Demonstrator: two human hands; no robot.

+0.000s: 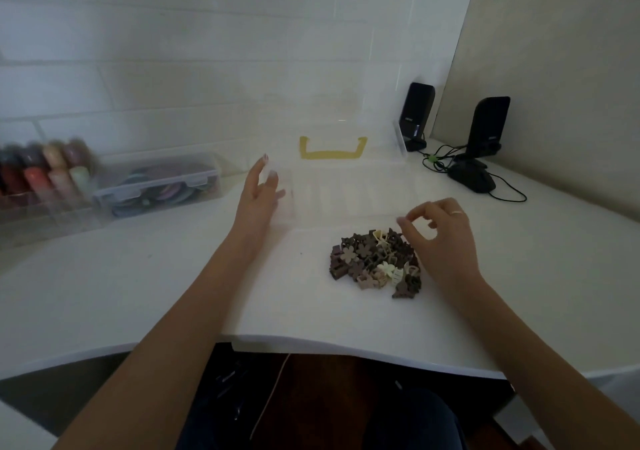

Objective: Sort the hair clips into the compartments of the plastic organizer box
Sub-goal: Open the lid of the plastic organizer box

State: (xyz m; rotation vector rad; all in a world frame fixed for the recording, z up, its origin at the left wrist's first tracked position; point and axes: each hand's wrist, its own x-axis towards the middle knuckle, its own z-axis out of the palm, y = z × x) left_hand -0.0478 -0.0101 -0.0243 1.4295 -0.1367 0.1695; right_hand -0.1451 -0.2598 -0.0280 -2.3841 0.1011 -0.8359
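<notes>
A clear plastic organizer box [346, 193] with a yellow handle [332, 148] sits open on the white table, its lid standing up at the back. A pile of small hair clips [375, 262], brown, beige and cream, many flower-shaped, lies just in front of the box. My left hand [258, 193] rests with fingers spread at the box's left end, touching its edge. My right hand [440, 231] hovers over the pile's right side with thumb and forefinger nearly pinched; I cannot see a clip between them.
At the left stand a clear rack of coloured bottles [45, 169] and a clear lidded case [159, 183] with round coloured items. Two black speakers [417, 114] [488, 127], a black mouse [472, 179] and cables lie at the back right. The table's front edge [346, 345] curves near my lap.
</notes>
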